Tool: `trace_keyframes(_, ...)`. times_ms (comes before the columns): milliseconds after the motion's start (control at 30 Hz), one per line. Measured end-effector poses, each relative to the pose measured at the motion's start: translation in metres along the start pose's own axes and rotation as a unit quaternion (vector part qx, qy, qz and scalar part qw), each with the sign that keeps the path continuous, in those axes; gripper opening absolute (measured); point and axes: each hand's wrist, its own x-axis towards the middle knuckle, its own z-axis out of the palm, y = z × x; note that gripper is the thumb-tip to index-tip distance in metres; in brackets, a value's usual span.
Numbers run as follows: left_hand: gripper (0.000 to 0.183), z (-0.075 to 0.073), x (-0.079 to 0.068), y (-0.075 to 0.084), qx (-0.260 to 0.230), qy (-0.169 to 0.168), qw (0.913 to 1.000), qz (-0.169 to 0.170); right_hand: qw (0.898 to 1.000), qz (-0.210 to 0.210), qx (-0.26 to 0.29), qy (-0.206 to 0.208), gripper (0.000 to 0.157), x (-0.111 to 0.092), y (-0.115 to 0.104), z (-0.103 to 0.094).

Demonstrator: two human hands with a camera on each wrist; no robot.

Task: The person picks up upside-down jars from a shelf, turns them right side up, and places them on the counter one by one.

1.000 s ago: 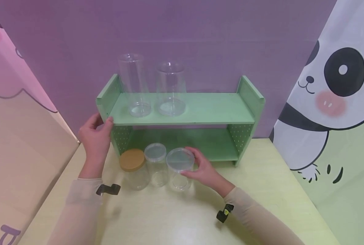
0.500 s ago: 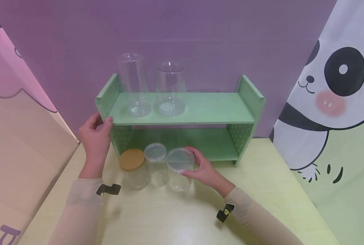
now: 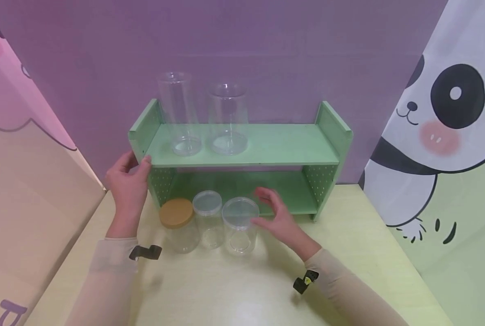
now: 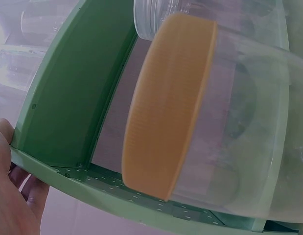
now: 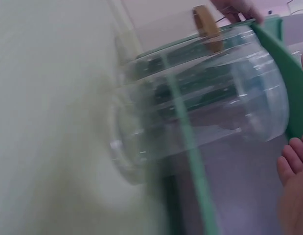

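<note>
Right hand (image 3: 282, 222): released, near rightmost lidded jar (image 3: 240, 224) | Left hand (image 3: 128, 188): gripping green shelf (image 3: 283, 142) at left end

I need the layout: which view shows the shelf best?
Head: the shelf shows both tiers and both ends. Left wrist shows part, some behind an orange-lidded jar; right wrist, part, some through a clear jar.

The clear jar (image 3: 240, 225) (lid on) stands upright before the green shelf (image 3: 287, 144).
</note>
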Motion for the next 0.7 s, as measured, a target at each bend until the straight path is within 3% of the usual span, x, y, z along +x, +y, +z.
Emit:
trace_keyframes(133,0.033,0.001,0.001,-0.001,0.000,0.003,1.0000,-0.001,0.994,-0.094,-0.032,0.046,0.067,0.006,-0.018,-0.008)
trace_keyframes(233,0.033,0.002,0.002,-0.003,-0.001,0.005,1.0000,-0.004,0.981,-0.170,-0.055,0.070,0.056,0.014,-0.039,-0.013)
trace_keyframes(333,0.033,0.002,0.002,-0.003,-0.002,0.006,1.0000,-0.007,0.971,-0.216,-0.076,0.074,0.050,0.025,-0.063,-0.019)
trace_keyframes(500,0.033,0.001,0.002,-0.001,-0.001,0.005,0.9999,-0.012,0.969,-0.205,-0.131,0.055,0.054,0.050,-0.104,-0.026)
trace_keyframes(700,0.035,0.001,0.000,0.003,-0.002,-0.002,0.9997,-0.022,0.981,-0.136,-0.125,0.066,0.069,0.086,-0.129,-0.022)
